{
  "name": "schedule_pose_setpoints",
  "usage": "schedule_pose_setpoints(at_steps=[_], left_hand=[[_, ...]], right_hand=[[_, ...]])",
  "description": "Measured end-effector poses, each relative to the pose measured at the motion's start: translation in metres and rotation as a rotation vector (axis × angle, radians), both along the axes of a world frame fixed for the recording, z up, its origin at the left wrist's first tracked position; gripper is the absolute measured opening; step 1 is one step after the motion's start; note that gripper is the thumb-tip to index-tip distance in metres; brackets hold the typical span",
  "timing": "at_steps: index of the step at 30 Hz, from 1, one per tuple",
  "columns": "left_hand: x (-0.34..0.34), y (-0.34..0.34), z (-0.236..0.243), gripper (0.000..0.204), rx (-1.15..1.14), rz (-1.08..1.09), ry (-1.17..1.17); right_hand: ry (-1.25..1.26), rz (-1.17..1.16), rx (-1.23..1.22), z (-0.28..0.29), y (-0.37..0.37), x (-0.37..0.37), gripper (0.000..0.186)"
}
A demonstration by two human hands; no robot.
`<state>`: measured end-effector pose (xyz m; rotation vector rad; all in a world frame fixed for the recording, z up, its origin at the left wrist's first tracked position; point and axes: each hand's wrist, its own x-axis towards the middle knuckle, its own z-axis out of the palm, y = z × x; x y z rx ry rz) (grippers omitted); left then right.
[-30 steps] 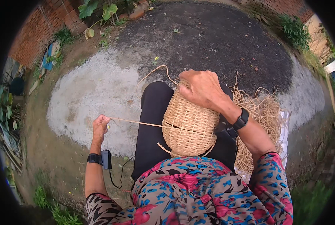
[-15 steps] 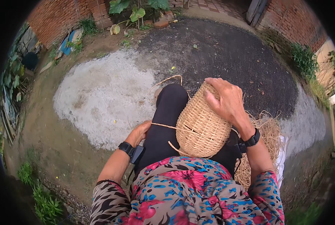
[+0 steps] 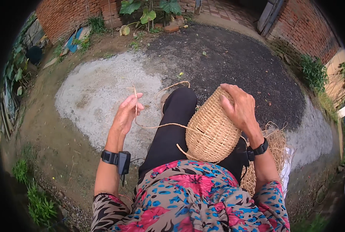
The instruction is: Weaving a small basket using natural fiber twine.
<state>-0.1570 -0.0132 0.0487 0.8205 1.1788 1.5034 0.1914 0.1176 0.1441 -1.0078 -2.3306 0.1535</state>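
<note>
A woven straw basket (image 3: 212,129) lies tilted across my lap, its rounded side facing up. My right hand (image 3: 239,106) grips its far right end, thumb on the weave and fingers over the edge. From a slit-like gap in the weave, a straw cord (image 3: 163,125) runs left across my dark-trousered knee. My left hand (image 3: 128,110), raised beyond the left knee, pinches this cord near its frayed end. A short loose cord end (image 3: 183,150) sticks out from the basket's near left side. Another length of cord (image 3: 172,86) curves out past my knee.
A heap of loose straw strands (image 3: 271,154) lies by my right thigh on a white sheet (image 3: 287,168). Pale grey and dark patches cover the ground ahead. Brick walls (image 3: 302,33), leafy plants (image 3: 147,13) and a loose brick (image 3: 171,28) stand farther off.
My left hand has risen from beside the left thigh, moving up and left with the cord's end, which now hangs in a slack curve. The basket and right hand stay nearly in place.
</note>
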Motion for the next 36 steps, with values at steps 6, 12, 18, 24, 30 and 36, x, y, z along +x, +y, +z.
schedule_pose_setpoints(at_steps=[6, 12, 18, 24, 30, 36], left_hand=[[0.134, -0.008, 0.054, 0.025, 0.053, -0.257, 0.174], [0.149, -0.016, 0.031, 0.014, 0.174, -0.213, 0.431], [0.152, -0.014, 0.037, 0.012, 0.041, -0.149, 0.476], [0.147, -0.013, 0.03, 0.01, 0.233, -0.105, 0.75], [0.152, -0.01, 0.041, 0.009, 0.152, -0.152, 0.759], [0.158, -0.009, 0.051, 0.011, -0.121, -0.153, 0.557]], right_hand=[[-0.016, -0.035, 0.024, 0.012, -0.015, -0.003, 0.033], [0.07, -0.014, 0.129, 0.008, -0.021, 0.002, 0.03], [0.073, 0.002, 0.175, 0.01, -0.016, -0.003, 0.031], [0.059, -0.007, 0.199, 0.007, -0.015, -0.003, 0.031], [0.018, -0.046, 0.208, 0.004, -0.014, -0.007, 0.03], [0.033, -0.062, 0.232, 0.007, -0.016, -0.008, 0.023]])
